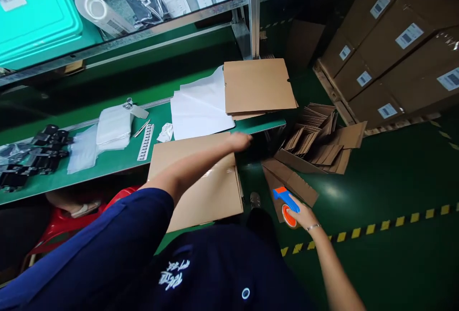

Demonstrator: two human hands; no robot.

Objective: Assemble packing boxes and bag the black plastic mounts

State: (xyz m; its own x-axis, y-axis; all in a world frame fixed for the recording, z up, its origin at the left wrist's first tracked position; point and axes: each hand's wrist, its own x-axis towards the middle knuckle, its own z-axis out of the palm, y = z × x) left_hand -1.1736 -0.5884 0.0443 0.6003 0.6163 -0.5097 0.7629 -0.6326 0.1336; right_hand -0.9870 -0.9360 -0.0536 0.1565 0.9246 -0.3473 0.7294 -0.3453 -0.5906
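Observation:
In my right hand (304,216) is a blue and orange tape dispenser (287,199) with a roll of tape, held out over the floor by my right side. My left arm reaches across a large brown carton (201,206) in front of me, which has shiny tape on its top. My left hand (241,142) is above the carton's far right corner. Its fingers point away into shadow, so their grip is hidden. Just beyond it, flat cardboard sheets (260,86) lie stacked on the end of the green workbench (161,120), beside white sheets (201,105).
An open box of folded cardboard (311,139) stands on the floor at right. Behind it, labelled cartons (409,38) are stacked on a pallet (333,91). Black parts (46,148) and white bags (114,127) lie on the bench. Another person's foot (84,208) shows near a red stool (57,230).

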